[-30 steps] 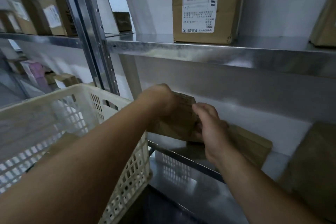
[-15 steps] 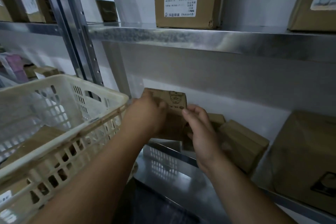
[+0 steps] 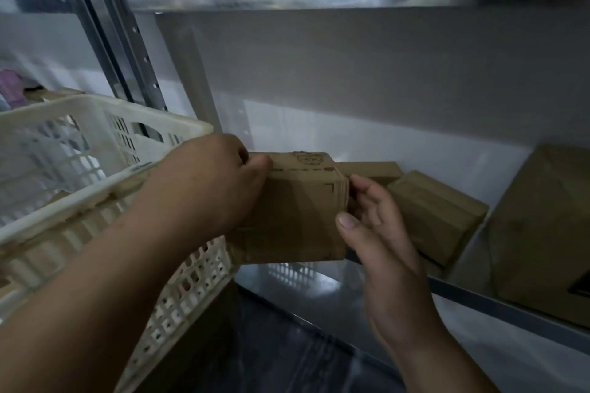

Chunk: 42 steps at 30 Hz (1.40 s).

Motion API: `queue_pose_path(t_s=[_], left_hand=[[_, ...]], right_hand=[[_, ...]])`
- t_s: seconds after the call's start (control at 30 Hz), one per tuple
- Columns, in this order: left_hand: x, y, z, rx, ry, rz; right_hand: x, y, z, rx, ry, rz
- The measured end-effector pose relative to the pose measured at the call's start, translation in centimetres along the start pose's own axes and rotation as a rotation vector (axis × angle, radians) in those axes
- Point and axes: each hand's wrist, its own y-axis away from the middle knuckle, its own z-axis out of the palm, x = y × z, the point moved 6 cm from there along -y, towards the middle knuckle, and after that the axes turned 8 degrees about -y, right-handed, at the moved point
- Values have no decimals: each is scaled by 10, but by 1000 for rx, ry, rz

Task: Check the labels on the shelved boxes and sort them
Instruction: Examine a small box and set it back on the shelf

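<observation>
Two bare hands are closed on one small cardboard box (image 3: 297, 217), which is held over the front of the lower shelf (image 3: 479, 301). Whether it rests on the metal or is lifted clear cannot be told.

Far to the left of the fingers, a cream plastic basket (image 3: 95, 123) is seen, its slotted wall passing under the left forearm. The left hand (image 3: 207, 185) is laid over the box's upper left corner. Its fingers are curled round the far side and mostly hidden behind the knuckles, with the thumb tip set on the top face. A small drawing and corner marks are printed on the box, too blurred to be read.

The right hand (image 3: 376, 233) grips the box's right edge: the thumb is pressed flat on the front face and the fingers (image 3: 367, 191) are curled round the side, slightly spread. Just beyond those fingertips a flat box (image 3: 373, 169) lies at the back, with a tilted box (image 3: 437, 217) beside it. Further right, a large box (image 3: 542, 233) is stood on the same shelf.
</observation>
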Motion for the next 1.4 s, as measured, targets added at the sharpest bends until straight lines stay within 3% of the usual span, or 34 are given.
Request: queue_pose_path(t_s=[0.4, 0.63, 0.73, 0.83, 0.9, 1.17, 1.4], left_hand=[[12, -2, 0, -105, 226, 5], [28, 2, -15, -10, 391, 93], [36, 7, -16, -72, 456, 195], [36, 14, -17, -275, 322, 379], [28, 16, -19, -325, 189, 448], [27, 10, -11, -236, 75, 511], [19, 6, -11, -222, 180, 513]], right_hand=[[-3, 7, -18, 6, -132, 39], [-13, 3, -29, 50, -190, 76], [-15, -1, -33, 70, -212, 105], [-20, -4, -31, 43, -225, 125], [-25, -5, -30, 25, -245, 137], [-23, -6, -31, 31, -258, 161], [-25, -2, -33, 36, -269, 169]])
